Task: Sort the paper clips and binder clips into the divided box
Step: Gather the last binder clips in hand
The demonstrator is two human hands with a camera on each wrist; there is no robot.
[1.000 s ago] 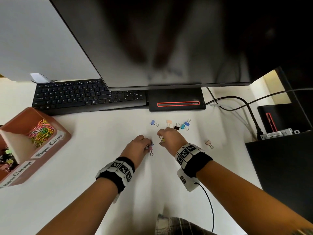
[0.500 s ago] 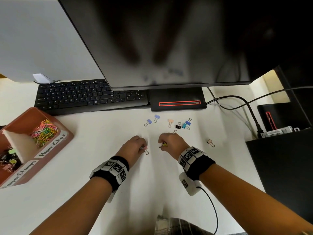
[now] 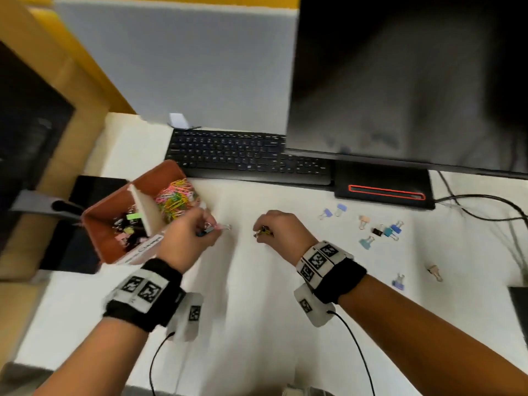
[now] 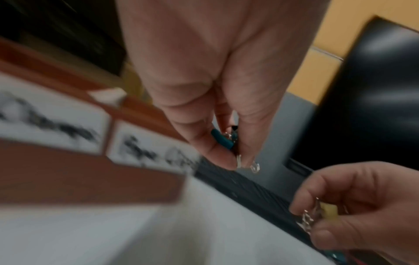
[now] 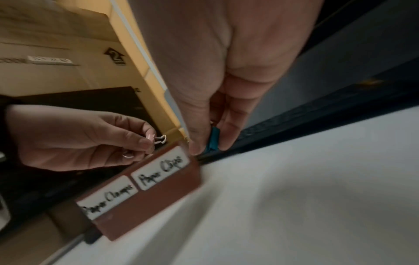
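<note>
The brown divided box stands at the desk's left, with coloured paper clips in its far compartment and binder clips in the near one. My left hand hovers by the box's right side and pinches a teal binder clip and a pink binder clip. My right hand, a little to the right over the desk, pinches a blue binder clip and a yellow one. Several loose binder clips lie on the desk farther right.
A black keyboard and a monitor on its base stand behind. Cables run at the right. The box front carries labels. A cardboard box and dark items sit left of the desk.
Both hands have moved left, away from the loose clips, each carrying binder clips. The left hand now hangs beside the divided box. The head view has swung left.
</note>
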